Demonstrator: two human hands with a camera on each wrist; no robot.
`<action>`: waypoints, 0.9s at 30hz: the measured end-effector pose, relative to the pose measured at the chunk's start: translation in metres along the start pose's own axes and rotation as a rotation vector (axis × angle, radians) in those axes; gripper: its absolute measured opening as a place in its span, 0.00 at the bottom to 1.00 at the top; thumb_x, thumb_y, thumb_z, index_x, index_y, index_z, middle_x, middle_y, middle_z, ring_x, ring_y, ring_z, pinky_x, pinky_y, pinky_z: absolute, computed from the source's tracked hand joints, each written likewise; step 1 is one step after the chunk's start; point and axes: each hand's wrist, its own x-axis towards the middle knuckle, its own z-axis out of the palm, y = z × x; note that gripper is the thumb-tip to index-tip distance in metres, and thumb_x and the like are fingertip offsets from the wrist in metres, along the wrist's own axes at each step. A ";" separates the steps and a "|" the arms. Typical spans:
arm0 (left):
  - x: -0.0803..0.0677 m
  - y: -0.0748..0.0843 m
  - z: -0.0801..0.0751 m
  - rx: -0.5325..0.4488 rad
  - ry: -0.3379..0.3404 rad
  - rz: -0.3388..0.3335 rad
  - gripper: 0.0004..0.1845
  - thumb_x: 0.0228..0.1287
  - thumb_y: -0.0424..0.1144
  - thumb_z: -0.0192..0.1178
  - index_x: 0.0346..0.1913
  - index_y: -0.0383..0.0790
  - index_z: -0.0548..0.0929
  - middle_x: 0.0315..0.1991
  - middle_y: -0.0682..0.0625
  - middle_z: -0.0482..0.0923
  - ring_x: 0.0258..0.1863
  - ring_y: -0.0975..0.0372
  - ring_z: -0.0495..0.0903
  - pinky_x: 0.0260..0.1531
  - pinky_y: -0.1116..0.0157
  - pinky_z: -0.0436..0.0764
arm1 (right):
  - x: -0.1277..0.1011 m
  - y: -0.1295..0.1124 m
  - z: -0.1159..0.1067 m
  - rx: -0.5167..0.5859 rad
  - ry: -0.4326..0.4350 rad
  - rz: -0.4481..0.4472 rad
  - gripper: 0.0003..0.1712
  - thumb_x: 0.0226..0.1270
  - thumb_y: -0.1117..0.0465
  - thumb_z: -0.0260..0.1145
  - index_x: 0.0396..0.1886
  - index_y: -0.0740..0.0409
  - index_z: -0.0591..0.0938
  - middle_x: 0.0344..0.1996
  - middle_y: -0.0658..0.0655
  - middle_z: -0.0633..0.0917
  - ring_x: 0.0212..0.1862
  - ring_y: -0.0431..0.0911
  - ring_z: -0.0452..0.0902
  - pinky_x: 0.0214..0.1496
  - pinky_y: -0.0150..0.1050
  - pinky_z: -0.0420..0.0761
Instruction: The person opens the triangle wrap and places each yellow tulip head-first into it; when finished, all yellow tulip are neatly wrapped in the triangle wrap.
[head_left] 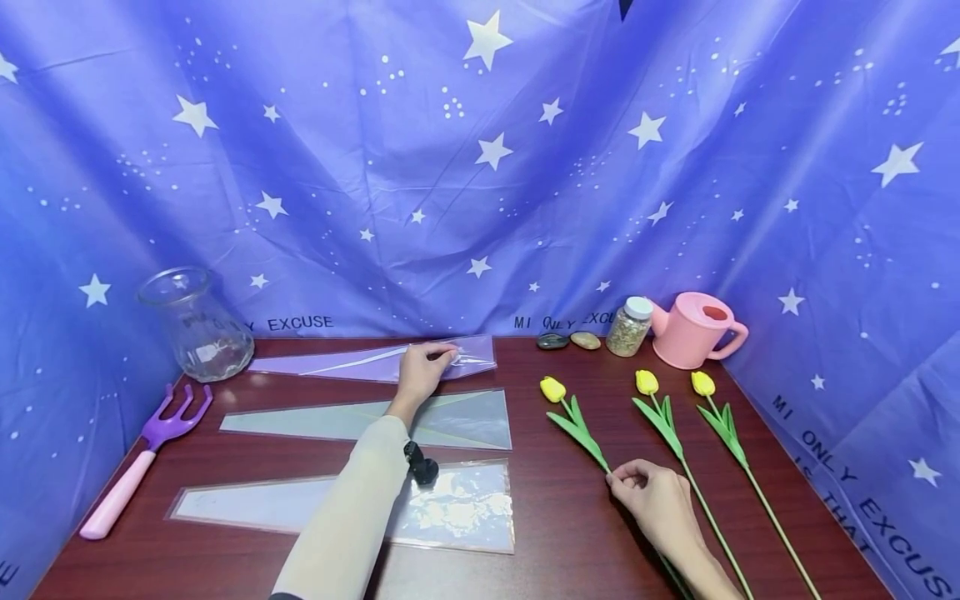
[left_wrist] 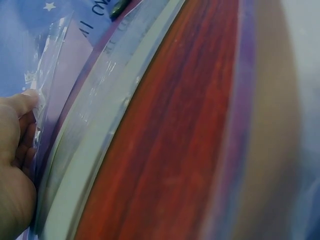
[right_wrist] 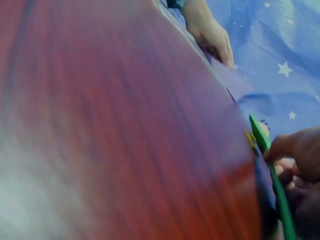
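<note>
My left hand (head_left: 438, 360) reaches to the far side of the table and pinches the clear edge of a purple cone-shaped wrapping sleeve (head_left: 352, 362). The left wrist view shows the thumb (left_wrist: 27, 100) against that crinkled plastic (left_wrist: 55, 55). My right hand (head_left: 617, 477) pinches the green stem of the leftmost yellow tulip (head_left: 552, 388), which lies flat on the dark red table (head_left: 570, 517). The right wrist view shows the fingers (right_wrist: 295, 147) closed on the stem (right_wrist: 276, 187).
Two more sleeves lie nearer me, a pale green one (head_left: 465, 417) and a clear one (head_left: 465, 508). Two other tulips (head_left: 647, 382) (head_left: 702, 383) lie to the right. A glass jar (head_left: 197, 325), a purple fork (head_left: 146, 450), two stones (head_left: 568, 341), a small bottle (head_left: 628, 327) and a pink watering can (head_left: 693, 329) stand around the edges.
</note>
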 end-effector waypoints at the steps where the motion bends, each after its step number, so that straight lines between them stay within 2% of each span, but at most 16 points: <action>1: 0.000 -0.001 0.000 0.001 0.003 0.001 0.08 0.65 0.41 0.72 0.44 0.43 0.94 0.49 0.45 0.91 0.57 0.52 0.86 0.63 0.54 0.80 | 0.000 0.000 -0.001 0.020 -0.002 0.011 0.11 0.53 0.64 0.79 0.20 0.47 0.85 0.15 0.40 0.80 0.19 0.28 0.70 0.26 0.25 0.71; 6: 0.002 -0.003 0.000 0.001 0.010 0.005 0.08 0.65 0.41 0.72 0.43 0.44 0.94 0.48 0.45 0.91 0.57 0.52 0.86 0.63 0.54 0.80 | 0.005 -0.008 -0.005 0.195 -0.049 0.071 0.07 0.57 0.65 0.77 0.24 0.51 0.88 0.18 0.45 0.84 0.20 0.31 0.74 0.25 0.25 0.75; 9: 0.002 -0.004 0.001 -0.003 0.005 0.003 0.08 0.65 0.42 0.72 0.43 0.44 0.94 0.48 0.45 0.91 0.57 0.52 0.86 0.63 0.54 0.80 | 0.011 -0.017 -0.008 0.384 -0.105 0.127 0.03 0.61 0.67 0.75 0.29 0.60 0.88 0.18 0.49 0.84 0.18 0.35 0.75 0.21 0.30 0.77; 11: 0.002 -0.005 0.002 -0.003 0.003 0.005 0.08 0.64 0.42 0.73 0.43 0.45 0.94 0.48 0.46 0.91 0.57 0.52 0.86 0.63 0.54 0.80 | 0.017 -0.022 -0.007 0.521 -0.132 0.156 0.04 0.63 0.68 0.74 0.32 0.68 0.88 0.17 0.50 0.84 0.17 0.37 0.76 0.20 0.33 0.79; 15: 0.001 -0.005 0.002 -0.013 0.003 0.003 0.07 0.64 0.41 0.73 0.43 0.45 0.94 0.48 0.46 0.91 0.57 0.53 0.86 0.62 0.54 0.81 | 0.034 -0.033 -0.002 0.763 -0.131 0.174 0.08 0.66 0.72 0.70 0.38 0.78 0.84 0.19 0.48 0.85 0.19 0.39 0.79 0.22 0.35 0.81; 19: 0.002 -0.004 0.001 -0.019 0.007 -0.002 0.07 0.64 0.40 0.73 0.43 0.44 0.94 0.48 0.45 0.91 0.57 0.53 0.86 0.61 0.55 0.81 | 0.053 -0.041 0.003 0.960 -0.092 0.188 0.02 0.66 0.75 0.68 0.36 0.73 0.86 0.21 0.49 0.87 0.22 0.39 0.82 0.25 0.33 0.83; 23: 0.002 -0.003 0.000 -0.033 -0.013 -0.021 0.08 0.64 0.40 0.73 0.43 0.43 0.94 0.48 0.45 0.91 0.57 0.53 0.86 0.61 0.55 0.81 | 0.073 -0.048 0.008 1.123 -0.048 0.253 0.09 0.67 0.75 0.67 0.32 0.61 0.88 0.23 0.51 0.89 0.23 0.40 0.85 0.27 0.32 0.84; 27: 0.002 0.000 -0.002 -0.049 -0.033 -0.034 0.08 0.65 0.40 0.72 0.43 0.42 0.93 0.48 0.44 0.91 0.57 0.53 0.86 0.60 0.54 0.81 | 0.095 -0.055 0.015 1.259 0.033 0.326 0.12 0.68 0.75 0.67 0.29 0.57 0.89 0.24 0.51 0.89 0.24 0.42 0.86 0.28 0.33 0.85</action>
